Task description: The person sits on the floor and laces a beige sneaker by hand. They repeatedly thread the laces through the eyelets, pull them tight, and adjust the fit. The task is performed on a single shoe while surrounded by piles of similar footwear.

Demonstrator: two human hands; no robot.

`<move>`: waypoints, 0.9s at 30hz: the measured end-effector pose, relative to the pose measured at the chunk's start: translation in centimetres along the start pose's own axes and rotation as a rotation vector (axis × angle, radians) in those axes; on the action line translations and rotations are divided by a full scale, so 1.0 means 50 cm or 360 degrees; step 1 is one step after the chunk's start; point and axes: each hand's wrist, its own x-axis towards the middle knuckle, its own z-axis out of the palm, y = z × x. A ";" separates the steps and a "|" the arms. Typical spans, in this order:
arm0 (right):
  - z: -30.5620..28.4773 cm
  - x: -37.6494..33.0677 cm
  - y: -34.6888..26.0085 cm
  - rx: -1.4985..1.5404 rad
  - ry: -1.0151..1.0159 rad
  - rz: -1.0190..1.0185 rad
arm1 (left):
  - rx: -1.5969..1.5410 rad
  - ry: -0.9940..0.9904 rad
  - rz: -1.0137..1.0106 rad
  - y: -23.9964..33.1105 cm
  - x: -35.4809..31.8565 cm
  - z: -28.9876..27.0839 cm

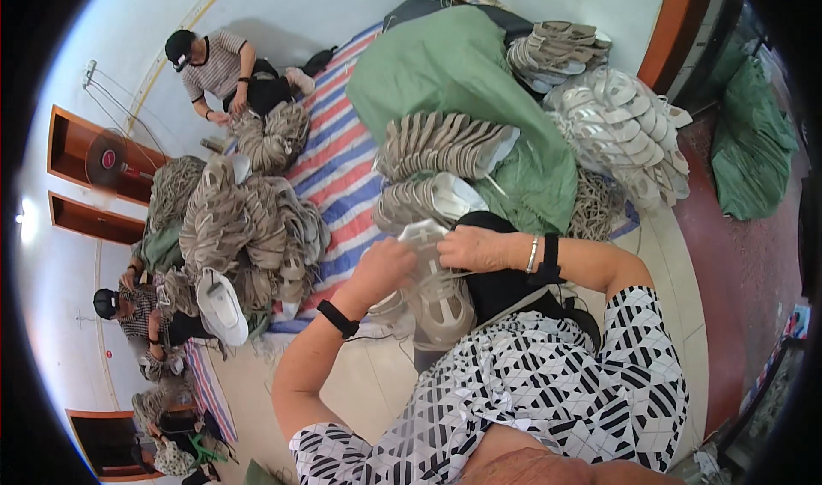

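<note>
A beige shoe upper (443,307) with a pale collar lies over my lap, toe toward me. My left hand (387,267) is closed in a pinch at the left side of its opening. Across from it, my right hand (476,249) grips the right edge, fingers bent. Whether a lace is also between the fingers is too small to tell. Just beyond my hands lie a row of stacked beige uppers (445,145) and a second, shorter row (424,198) with a white lining showing.
A green sack (445,65) lies on a striped sheet (338,125). Piled uppers (621,134) and a tangle of laces (597,207) sit to the right. Another heap of uppers (248,220) is at left. Several co-workers, one in a striped shirt (218,65), sit along the left wall.
</note>
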 end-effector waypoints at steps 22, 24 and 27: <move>0.038 0.062 -0.030 0.0367 -0.0505 0.0698 | -0.0324 -0.0222 -0.0552 0.035 -0.008 0.047; 0.038 0.053 -0.044 0.0340 -0.0366 0.0711 | -0.0945 0.0165 -0.0529 0.014 -0.020 0.067; 0.050 0.040 -0.052 0.0402 -0.0083 0.0963 | -0.1866 0.0448 -0.0931 0.017 -0.015 0.081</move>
